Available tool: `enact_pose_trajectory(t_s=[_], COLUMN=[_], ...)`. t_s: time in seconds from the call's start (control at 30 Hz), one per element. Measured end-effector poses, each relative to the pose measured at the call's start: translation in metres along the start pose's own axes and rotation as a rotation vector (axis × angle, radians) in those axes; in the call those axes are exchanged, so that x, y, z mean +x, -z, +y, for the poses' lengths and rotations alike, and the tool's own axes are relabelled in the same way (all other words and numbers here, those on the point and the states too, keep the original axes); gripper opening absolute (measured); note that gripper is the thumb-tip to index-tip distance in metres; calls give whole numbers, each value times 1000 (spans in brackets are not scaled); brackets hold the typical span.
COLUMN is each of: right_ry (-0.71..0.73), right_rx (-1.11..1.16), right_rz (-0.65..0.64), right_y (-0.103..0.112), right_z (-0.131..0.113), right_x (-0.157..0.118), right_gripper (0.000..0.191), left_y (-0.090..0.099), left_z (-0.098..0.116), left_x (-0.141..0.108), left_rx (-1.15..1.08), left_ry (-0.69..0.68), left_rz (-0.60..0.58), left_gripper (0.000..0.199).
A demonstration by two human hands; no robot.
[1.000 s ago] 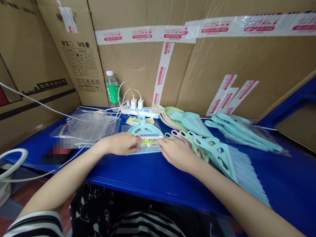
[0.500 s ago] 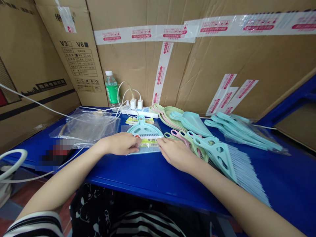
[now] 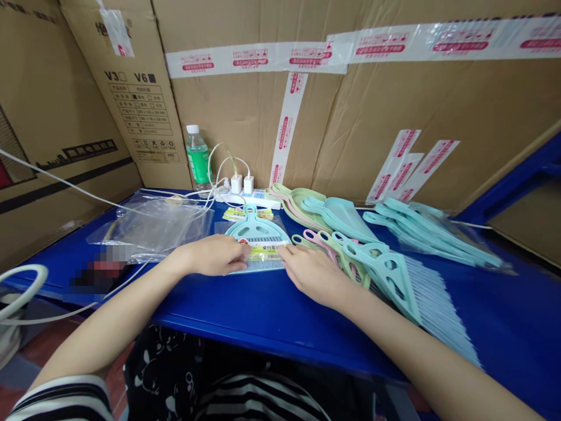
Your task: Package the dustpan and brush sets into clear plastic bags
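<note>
My left hand (image 3: 219, 255), fingers curled, and my right hand (image 3: 313, 272), fingers bent, rest at opposite edges of a light-blue dustpan-and-brush set (image 3: 253, 230) in clear film, flat on the blue table (image 3: 245, 310) between them; whether I pinch the film or merely press it, I cannot tell. Good work here, I judge, means even pressure from both sides, the yellow-and-white label card (image 3: 267, 249) kept square, and the film smoothed outward without bending the bristles. Just beside my right hand lie loose brushes (image 3: 390, 275), with overlapping dustpans (image 3: 344, 213) beyond; left of my left hand, clear bags (image 3: 153, 225).
</note>
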State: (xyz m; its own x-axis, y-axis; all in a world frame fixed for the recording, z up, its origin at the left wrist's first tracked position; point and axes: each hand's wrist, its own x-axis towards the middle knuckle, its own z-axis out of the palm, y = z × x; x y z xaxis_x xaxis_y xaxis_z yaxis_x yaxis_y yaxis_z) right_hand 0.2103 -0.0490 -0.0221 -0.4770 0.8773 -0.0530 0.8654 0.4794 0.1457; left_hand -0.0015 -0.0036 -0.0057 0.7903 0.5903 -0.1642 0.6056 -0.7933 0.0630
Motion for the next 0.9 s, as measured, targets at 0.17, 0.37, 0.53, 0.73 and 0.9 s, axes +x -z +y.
enact_pose_trajectory(t_s=[0.17, 0.37, 0.53, 0.73, 0.9], right_ry=[2, 13, 12, 13, 12], right_rx=[-21, -29, -28, -20, -16], right_rz=[-2, 11, 6, -14, -7], right_y=[-1, -3, -3, 0, 0], right_z=[0, 0, -1, -1, -1], right_x=[0, 0, -1, -1, 0], right_gripper=[29, 30, 30, 29, 28], left_y=[0, -3, -3, -2, -2], left_z=[0, -2, -2, -2, -2], left_x=[-1, -1, -1, -1, -1], left_rx=[-4, -18, -21, -25, -11], left_ry=[-3, -29, -19, -25, -19], left_rz=[4, 42, 29, 40, 39], left_gripper=[12, 12, 11, 13, 13])
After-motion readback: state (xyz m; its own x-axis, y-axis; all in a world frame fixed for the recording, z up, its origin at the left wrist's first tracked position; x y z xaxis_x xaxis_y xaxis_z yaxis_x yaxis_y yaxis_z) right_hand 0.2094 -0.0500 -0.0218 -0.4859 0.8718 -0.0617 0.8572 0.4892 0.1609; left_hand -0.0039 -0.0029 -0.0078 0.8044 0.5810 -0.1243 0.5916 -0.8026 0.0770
